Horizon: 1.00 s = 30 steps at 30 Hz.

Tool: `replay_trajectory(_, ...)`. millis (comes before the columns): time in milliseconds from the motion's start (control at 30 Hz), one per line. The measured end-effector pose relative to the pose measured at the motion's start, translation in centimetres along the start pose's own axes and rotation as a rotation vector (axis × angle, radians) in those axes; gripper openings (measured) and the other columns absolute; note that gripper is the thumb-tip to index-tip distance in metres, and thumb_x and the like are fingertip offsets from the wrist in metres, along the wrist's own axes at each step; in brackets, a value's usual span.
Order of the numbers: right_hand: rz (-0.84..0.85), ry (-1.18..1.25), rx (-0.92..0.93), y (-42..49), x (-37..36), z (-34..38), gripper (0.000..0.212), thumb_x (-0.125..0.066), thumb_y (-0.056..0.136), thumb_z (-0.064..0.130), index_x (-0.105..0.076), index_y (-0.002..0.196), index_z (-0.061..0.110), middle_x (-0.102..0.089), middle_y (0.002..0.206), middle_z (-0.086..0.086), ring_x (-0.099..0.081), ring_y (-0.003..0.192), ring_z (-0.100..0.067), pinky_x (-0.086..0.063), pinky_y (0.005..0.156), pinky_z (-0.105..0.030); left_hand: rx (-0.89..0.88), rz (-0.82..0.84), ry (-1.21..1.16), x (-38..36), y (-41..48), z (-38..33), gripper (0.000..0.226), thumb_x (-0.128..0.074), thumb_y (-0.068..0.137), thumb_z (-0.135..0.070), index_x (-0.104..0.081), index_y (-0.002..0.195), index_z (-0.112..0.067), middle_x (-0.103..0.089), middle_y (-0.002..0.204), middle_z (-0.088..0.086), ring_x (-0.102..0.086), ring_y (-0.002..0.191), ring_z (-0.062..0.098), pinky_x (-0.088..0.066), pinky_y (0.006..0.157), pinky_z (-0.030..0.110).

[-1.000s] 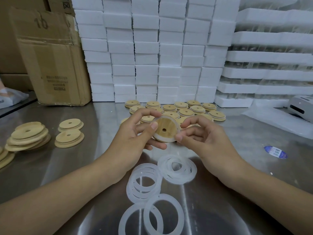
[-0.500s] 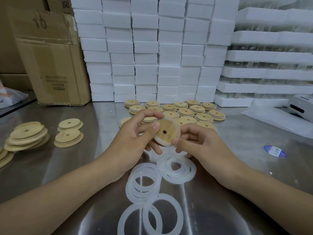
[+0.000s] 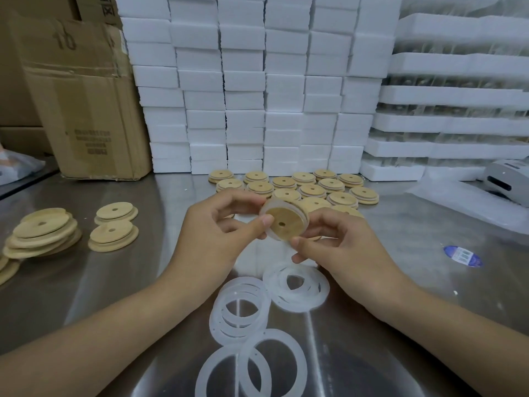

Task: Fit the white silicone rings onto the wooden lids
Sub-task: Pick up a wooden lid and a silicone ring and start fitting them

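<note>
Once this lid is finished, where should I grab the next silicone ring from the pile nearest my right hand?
Take the top ring of that pile by its flat band, coming straight down with the right hand. It lies flat and thin on the steel table, so hook a fingertip through the open centre and pinch the band against the thumb.

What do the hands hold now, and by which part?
One wooden lid with a white ring, pinched at its rim: left hand upper-left, right hand below.

The shiny steel desk [image 3: 128, 267] carries flat white silicone rings [image 3: 217, 316] nearby, round wooden lids [image 3: 312, 190] farther back, and a blue oval sticker [image 3: 463, 255] at right.
</note>
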State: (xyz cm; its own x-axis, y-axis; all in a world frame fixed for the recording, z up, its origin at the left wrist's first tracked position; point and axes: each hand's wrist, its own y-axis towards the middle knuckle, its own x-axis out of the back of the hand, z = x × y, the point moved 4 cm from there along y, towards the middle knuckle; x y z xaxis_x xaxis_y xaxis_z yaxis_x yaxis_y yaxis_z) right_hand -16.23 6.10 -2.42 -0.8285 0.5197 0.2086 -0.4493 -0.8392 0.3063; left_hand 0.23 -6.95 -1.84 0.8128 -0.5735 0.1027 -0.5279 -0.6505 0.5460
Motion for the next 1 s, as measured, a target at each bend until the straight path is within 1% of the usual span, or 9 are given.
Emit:
replay_trajectory(133,0.077,-0.06,0.057,-0.17,-0.38,0.15,0.014,-0.079,0.094,0.012,-0.076,0.104,0.021,-0.08,0.097,-0.001,-0.079,0.079,-0.024,-0.064,0.082,-0.032,-0.065,-0.028,0.125,0.03,-0.32,-0.2,0.021,-0.091,0.085,-0.026,-0.081,0.097,-0.04,-0.082,0.102,-0.014,-0.079,0.084,0.014,-0.054,0.067,0.017)
replay_trajectory(233,0.056,-0.062,0.096,-0.04,-0.23,-0.02,0.012,-0.076,0.096,0.007,-0.076,0.101,0.017,-0.079,0.098,-0.001,-0.079,0.081,-0.023,-0.065,0.079,-0.033,-0.105,-0.02,0.168,-0.2,-0.61,-0.52,0.022,-0.091,0.086,-0.024,-0.082,0.099,-0.039,-0.082,0.104,-0.017,-0.079,0.09,0.012,-0.055,0.065,0.021)
replay_trajectory(400,0.021,-0.07,0.098,0.06,0.16,-0.37,0.012,-0.077,0.095,0.009,-0.075,0.095,0.021,-0.079,0.096,0.002,-0.08,0.076,-0.023,-0.062,0.075,-0.028,-0.093,-0.037,0.139,-0.07,-0.87,-0.51,0.02,-0.089,0.087,-0.023,-0.085,0.103,-0.035,-0.083,0.104,-0.014,-0.08,0.097,0.015,-0.064,0.081,0.049)
replay_trajectory(500,0.01,-0.091,0.103,0.09,0.17,-0.4,0.01,-0.078,0.095,0.012,-0.075,0.096,0.022,-0.079,0.097,0.003,-0.08,0.076,-0.022,-0.063,0.082,-0.039,-0.066,-0.05,0.109,-0.06,-0.83,-0.36,0.016,-0.089,0.086,-0.021,-0.086,0.095,-0.034,-0.083,0.101,-0.013,-0.081,0.096,0.011,-0.065,0.086,0.042)
replay_trajectory(633,0.005,-0.115,0.095,0.07,0.14,-0.4,0.009,-0.077,0.095,0.012,-0.075,0.098,0.02,-0.08,0.095,0.005,-0.08,0.077,-0.02,-0.063,0.088,-0.05,-0.045,-0.038,0.126,-0.08,-0.71,-0.26,0.012,-0.089,0.085,-0.026,-0.086,0.091,-0.034,-0.083,0.099,-0.016,-0.08,0.092,0.008,-0.064,0.082,0.027)
replay_trajectory(767,0.02,-0.133,0.091,-0.02,0.11,-0.4,0.008,-0.076,0.096,0.013,-0.074,0.098,0.02,-0.08,0.095,0.002,-0.08,0.077,-0.019,-0.064,0.084,-0.04,0.0,0.007,0.099,0.02,-0.29,-0.1,0.005,-0.088,0.084,-0.026,-0.085,0.085,-0.03,-0.083,0.102,-0.014,-0.077,0.106,0.004,-0.059,0.088,0.019)
replay_trajectory(867,0.068,-0.101,0.072,0.03,0.19,-0.41,0.008,-0.074,0.098,0.012,-0.075,0.102,0.019,-0.081,0.096,0.0,-0.08,0.08,-0.02,-0.062,0.079,-0.027,0.068,0.053,-0.012,-0.31,-0.01,0.11,0.007,-0.085,0.082,-0.028,-0.083,0.083,-0.022,-0.084,0.102,-0.006,-0.079,0.103,0.01,-0.059,0.09,0.019)
replay_trajectory(933,0.109,-0.055,0.048,0.12,0.17,-0.46,0.01,-0.073,0.099,0.012,-0.076,0.106,0.018,-0.082,0.1,-0.002,-0.08,0.085,-0.024,-0.062,0.081,-0.029,0.093,0.092,-0.063,-0.48,-0.05,0.26,0.004,-0.083,0.086,-0.021,-0.082,0.083,-0.018,-0.083,0.101,-0.002,-0.08,0.1,0.014,-0.057,0.088,0.016)
replay_trajectory(1000,0.145,-0.019,0.025,0.1,0.13,-0.55,0.011,-0.072,0.099,0.014,-0.077,0.107,0.02,-0.082,0.101,-0.003,-0.081,0.088,-0.023,-0.057,0.074,-0.018,0.103,0.111,-0.08,-0.48,-0.02,0.28,0.012,-0.081,0.091,-0.012,-0.081,0.082,-0.018,-0.083,0.1,0.001,-0.08,0.098,0.014,-0.057,0.087,0.016)
